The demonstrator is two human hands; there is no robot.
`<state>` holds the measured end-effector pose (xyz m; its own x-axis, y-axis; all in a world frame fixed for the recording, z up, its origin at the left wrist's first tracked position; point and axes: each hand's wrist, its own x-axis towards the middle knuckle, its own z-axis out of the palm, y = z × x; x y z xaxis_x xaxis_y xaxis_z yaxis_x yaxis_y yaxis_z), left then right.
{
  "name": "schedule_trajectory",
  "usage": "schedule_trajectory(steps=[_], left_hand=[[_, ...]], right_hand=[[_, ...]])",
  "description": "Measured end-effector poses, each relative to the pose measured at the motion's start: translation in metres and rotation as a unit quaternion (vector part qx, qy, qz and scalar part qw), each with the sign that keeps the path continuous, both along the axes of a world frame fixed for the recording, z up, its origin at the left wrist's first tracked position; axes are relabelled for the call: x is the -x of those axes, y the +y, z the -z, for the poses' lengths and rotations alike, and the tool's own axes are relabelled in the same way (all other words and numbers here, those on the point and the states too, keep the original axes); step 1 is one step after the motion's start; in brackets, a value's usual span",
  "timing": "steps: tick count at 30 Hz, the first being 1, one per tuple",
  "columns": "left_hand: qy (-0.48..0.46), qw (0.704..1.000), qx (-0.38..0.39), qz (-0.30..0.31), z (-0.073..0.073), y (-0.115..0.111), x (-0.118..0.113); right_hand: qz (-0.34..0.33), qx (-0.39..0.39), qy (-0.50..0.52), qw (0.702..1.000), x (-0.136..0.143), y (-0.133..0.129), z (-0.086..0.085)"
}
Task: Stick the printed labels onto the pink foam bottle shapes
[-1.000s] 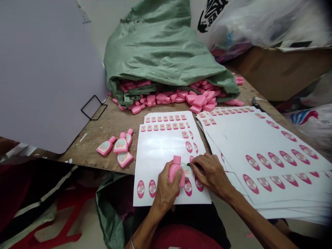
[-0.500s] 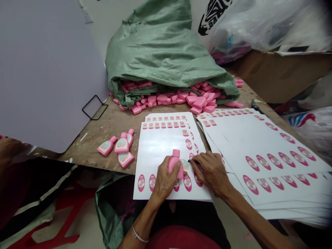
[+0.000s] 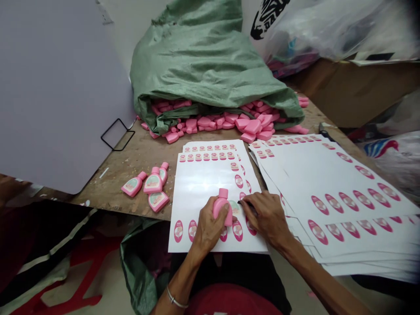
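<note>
My left hand [image 3: 210,225] is closed round a small pink bottle [image 3: 222,208], held upright with its cap at the top. Just right of the bottle is a pale green label [image 3: 234,207], near the fingertips of both hands. My right hand [image 3: 265,214] is closed on a small dark tool [image 3: 243,202]; only its thin tip shows, at the label's edge, and its kind is hidden by the fingers. Beneath both hands lies a white sticker sheet [image 3: 203,188] with pink oval and small square stickers along its edges.
Several labelled pink bottles [image 3: 132,185] lie on the wooden table [image 3: 114,179] at left. A green sack [image 3: 210,65] spills plain pink bottles [image 3: 252,127] at the back. More sticker sheets [image 3: 305,175] are stacked at right. A grey panel [image 3: 65,87] stands left, another person's hand [image 3: 13,189] beside it.
The view has shifted very slightly. Both hands, the bottle and the label keep nearly the same places; the right fingers have moved a little around the dark tool.
</note>
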<state>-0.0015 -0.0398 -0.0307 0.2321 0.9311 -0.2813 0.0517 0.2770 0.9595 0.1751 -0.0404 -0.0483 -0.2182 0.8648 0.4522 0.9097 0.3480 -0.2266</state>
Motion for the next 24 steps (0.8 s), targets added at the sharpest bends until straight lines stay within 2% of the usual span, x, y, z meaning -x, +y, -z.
schedule_trajectory(steps=[3,9,12,16,20,24], left_hand=[[-0.001,1.0,-0.002,-0.001,0.0,0.0,0.0],[-0.009,1.0,-0.002,-0.001,0.004,0.0,0.0],[-0.015,1.0,-0.004,0.001,0.004,0.001,0.0],[-0.007,1.0,-0.008,0.002,0.002,0.0,0.0],[-0.01,1.0,-0.011,-0.006,-0.001,0.001,0.0],[-0.016,1.0,-0.004,-0.007,-0.003,0.001,0.0]], right_hand=[[-0.003,0.008,-0.013,1.0,-0.001,0.001,0.0],[-0.024,0.047,0.083,0.995,-0.007,0.006,0.009],[-0.013,0.051,0.096,0.994,-0.007,0.007,0.012],[0.007,0.012,0.066,0.998,-0.001,0.003,0.008],[-0.012,-0.043,0.015,0.999,0.005,-0.002,0.0],[-0.006,-0.039,0.015,0.999,-0.001,-0.001,-0.003]])
